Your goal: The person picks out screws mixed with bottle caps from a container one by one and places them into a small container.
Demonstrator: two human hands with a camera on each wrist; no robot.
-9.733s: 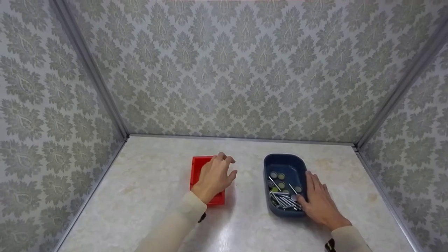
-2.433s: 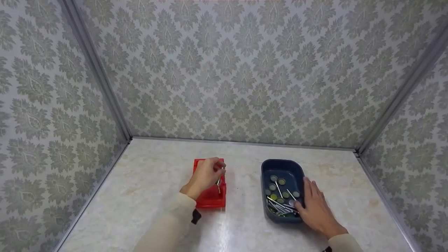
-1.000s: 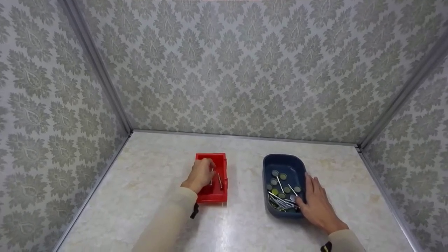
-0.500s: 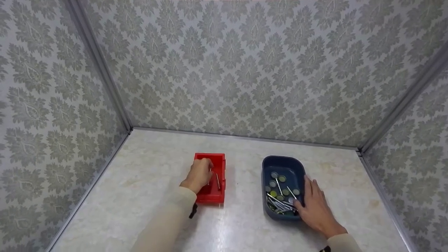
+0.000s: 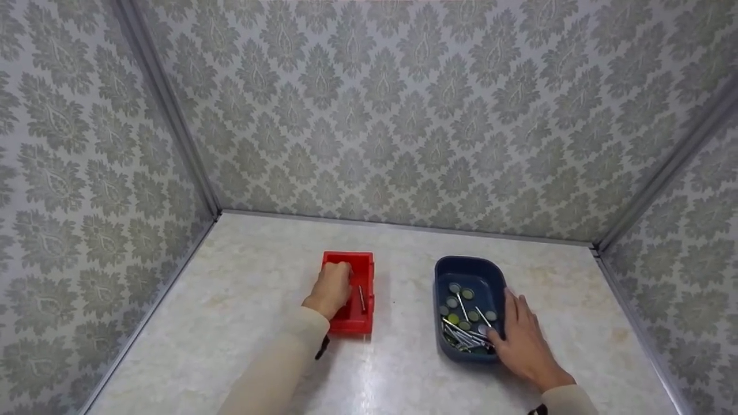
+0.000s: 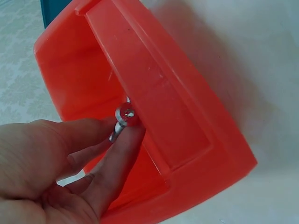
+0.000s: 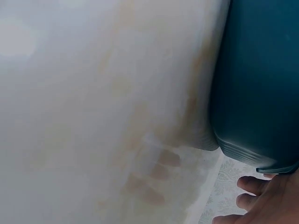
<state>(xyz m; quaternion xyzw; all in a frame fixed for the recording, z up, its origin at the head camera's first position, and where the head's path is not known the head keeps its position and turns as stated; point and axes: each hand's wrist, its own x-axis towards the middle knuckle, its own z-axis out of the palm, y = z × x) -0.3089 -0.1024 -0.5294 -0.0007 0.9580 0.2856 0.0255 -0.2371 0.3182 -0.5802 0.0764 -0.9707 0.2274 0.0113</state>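
The left hand [image 5: 333, 288] reaches into the red bin [image 5: 360, 329]. Seen from the left wrist, thumb and fingers pinch a metal screw [image 6: 122, 122] with its round head up, inside the red bin [image 6: 159, 102]. Another screw [image 5: 362, 298] lies in the bin to the right of the hand. The right hand [image 5: 526, 346] rests along the right side of the dark blue container [image 5: 470, 262], its thumb over the rim and its fingers extended outside. Several screws [image 5: 461, 335] and round discs [image 5: 467, 294] lie in that container. In the right wrist view fingers [image 7: 254, 184] touch its rim.
Both containers stand on a pale marbled table [image 5: 253, 276], with a gap between them. Patterned panels [image 5: 380, 115] enclose it at the back and on both sides, with grey metal strips at the corners.
Since about ten seconds ago, screws have appeared in the red bin. The left hand has lowered into the bin, fingers now pinching a screw. The right hand stays at the blue container.
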